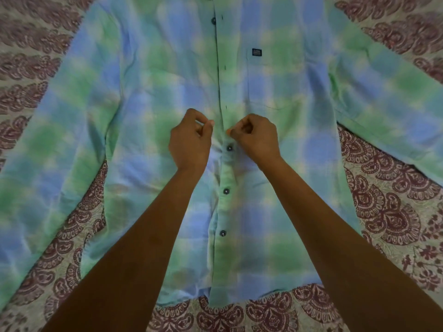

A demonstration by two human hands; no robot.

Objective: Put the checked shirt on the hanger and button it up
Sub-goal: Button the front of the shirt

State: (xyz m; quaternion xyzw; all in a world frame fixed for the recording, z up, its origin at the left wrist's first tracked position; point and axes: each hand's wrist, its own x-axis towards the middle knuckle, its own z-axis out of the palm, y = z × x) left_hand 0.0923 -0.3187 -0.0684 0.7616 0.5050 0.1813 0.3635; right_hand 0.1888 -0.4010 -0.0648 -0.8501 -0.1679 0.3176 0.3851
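The checked shirt (148, 97), in blue and green squares, lies flat and face up with its sleeves spread to both sides. Three dark buttons on the lower placket are fastened, the highest of them (229, 148) just below my hands. Further up another button (213, 20) sits beside the placket edge, with open buttonholes below it. My left hand (190, 140) pinches the left front edge at mid-chest. My right hand (255, 137) pinches the placket edge opposite it, a small gap apart. No hanger shows in this view.
A bedsheet (395, 212) printed with maroon paisley shapes lies under the shirt and fills the rest of the view. A chest pocket with a small dark label (256, 52) sits on the shirt's right side.
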